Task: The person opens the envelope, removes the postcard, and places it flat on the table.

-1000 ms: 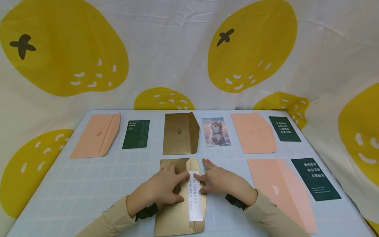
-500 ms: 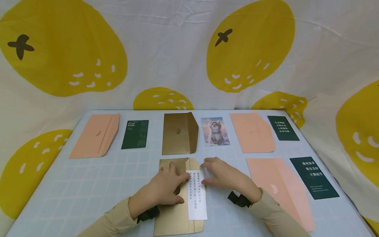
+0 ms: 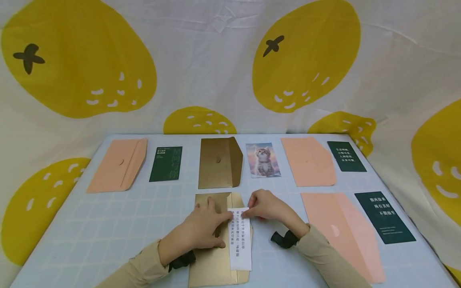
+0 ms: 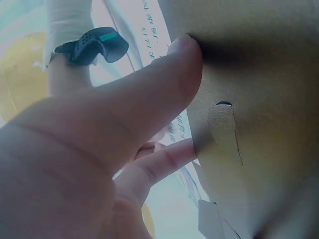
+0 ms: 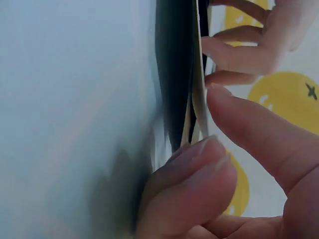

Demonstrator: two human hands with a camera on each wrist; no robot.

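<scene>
A gold envelope (image 3: 212, 266) lies at the front middle of the table, its flap spread to the right. From its right-hand opening a white card (image 3: 240, 248) with vertical lines of print sticks out; its left part is hidden in the envelope. My left hand (image 3: 199, 230) rests on the envelope with fingers spread, the index fingertip at the card's left visible edge. With thumb and fingers my right hand (image 3: 268, 208) pinches the card's upper right edge. In the right wrist view the right hand's fingers (image 5: 199, 184) curl at that edge, slightly blurred.
A second gold envelope (image 3: 216, 176) and a kitten card (image 3: 264, 160) lie behind. Pink envelopes lie at left (image 3: 111, 172), back right (image 3: 307, 164) and front right (image 3: 338, 224). Green cards lie at left (image 3: 165, 164), back right (image 3: 347, 156) and right (image 3: 385, 218).
More of the white card shows out of the envelope, and further print lines are visible. My right hand has gone from spread fingers to pinching the card's edge. The left hand has stayed put.
</scene>
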